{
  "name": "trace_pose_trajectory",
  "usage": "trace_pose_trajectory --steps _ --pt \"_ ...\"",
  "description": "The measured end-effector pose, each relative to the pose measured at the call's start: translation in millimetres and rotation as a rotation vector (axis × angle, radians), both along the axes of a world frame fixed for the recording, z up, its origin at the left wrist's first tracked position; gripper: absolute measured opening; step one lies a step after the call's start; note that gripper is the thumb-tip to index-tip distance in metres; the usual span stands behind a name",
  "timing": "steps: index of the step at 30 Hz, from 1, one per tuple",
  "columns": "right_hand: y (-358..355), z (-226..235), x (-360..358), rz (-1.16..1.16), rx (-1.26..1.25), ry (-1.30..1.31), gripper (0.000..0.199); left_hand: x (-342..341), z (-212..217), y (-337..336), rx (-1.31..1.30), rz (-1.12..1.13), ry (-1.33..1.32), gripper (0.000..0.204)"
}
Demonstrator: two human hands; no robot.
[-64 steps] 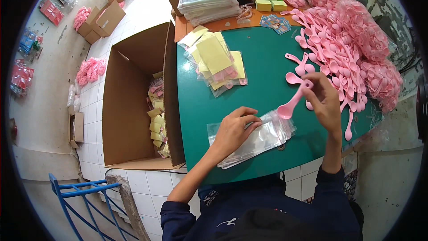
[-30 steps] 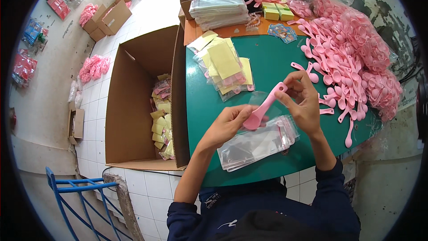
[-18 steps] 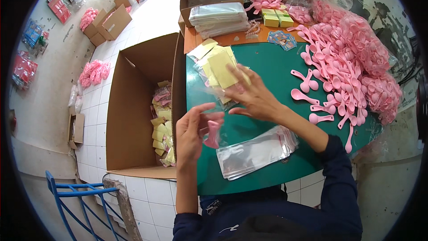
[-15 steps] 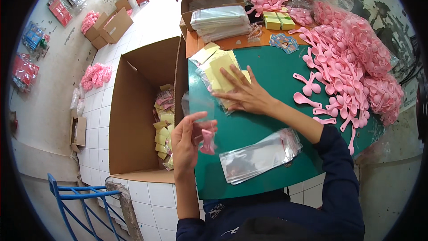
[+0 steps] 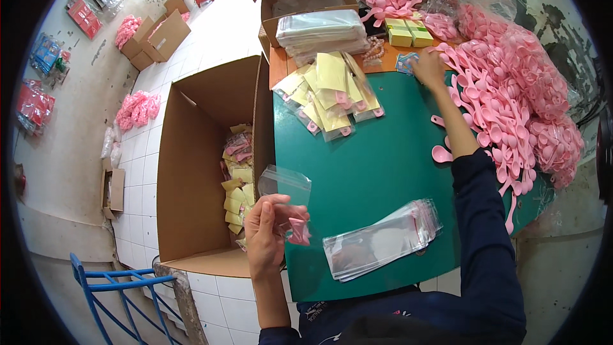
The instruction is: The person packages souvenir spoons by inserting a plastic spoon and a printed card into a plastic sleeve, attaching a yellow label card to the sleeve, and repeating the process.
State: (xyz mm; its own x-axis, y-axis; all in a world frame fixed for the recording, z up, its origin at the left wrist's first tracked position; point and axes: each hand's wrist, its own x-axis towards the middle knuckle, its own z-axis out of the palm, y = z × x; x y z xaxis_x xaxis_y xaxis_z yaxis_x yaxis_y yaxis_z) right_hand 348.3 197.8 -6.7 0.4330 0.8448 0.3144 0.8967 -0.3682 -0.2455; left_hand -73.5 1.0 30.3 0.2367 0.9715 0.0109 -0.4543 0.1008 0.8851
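My left hand (image 5: 267, 233) is closed on a clear plastic bag (image 5: 284, 182) near the table's left edge. Pink plastic pieces (image 5: 298, 231), perhaps spoon handles, show through it beside the fingers. At the far side of the table my right hand (image 5: 430, 67) has its fingers bent, with the fingertips on small blue picture cards (image 5: 406, 62); its grip is partly hidden. Left of it lies a loose heap of filled bags (image 5: 332, 92) with yellow cards and pink handles. A fanned stack of clear bags (image 5: 383, 239) lies nearer me.
Pink spoons (image 5: 491, 108) pile over the right of the green table (image 5: 364, 172). Bags of more spoons (image 5: 555, 140) stand behind them. A large carton (image 5: 204, 166) with packed bags adjoins the table's left. Yellow card blocks (image 5: 408, 33) and clear sleeves (image 5: 319, 30) sit at the back.
My right hand has left the heap of filled bags and moved right to the blue cards. The heap shows uncovered. My left hand still holds its bag, slightly lower in view.
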Motion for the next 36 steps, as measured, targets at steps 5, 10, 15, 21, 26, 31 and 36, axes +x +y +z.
trace_pose_trajectory --steps 5,10,15,21,26,31,36 --pt "-11 -30 53 0.08 -0.067 0.037 0.037 10 10 5 0.014 -0.038 0.023 0.034" --pt "-39 -20 51 0.095 0.357 -0.015 0.024 34 18 19 -0.001 -0.137 0.15 0.034" --pt "-124 74 -59 0.684 0.129 0.661 0.028 47 26 27 0.013 -0.239 0.281 0.031" --pt "-201 113 -128 0.749 0.188 1.013 0.022 60 31 28 0.027 -0.366 0.292 0.027" --pt "-206 109 -122 0.796 0.136 0.844 0.019 69 32 29 0.049 -0.393 0.339 0.026" --pt "-208 123 -126 0.813 0.053 0.618 0.019 72 27 31 0.057 -0.369 0.327 0.025" --pt "-205 114 -127 0.947 -0.003 0.516 0.019 76 18 31 0.165 -0.359 0.492 0.024"
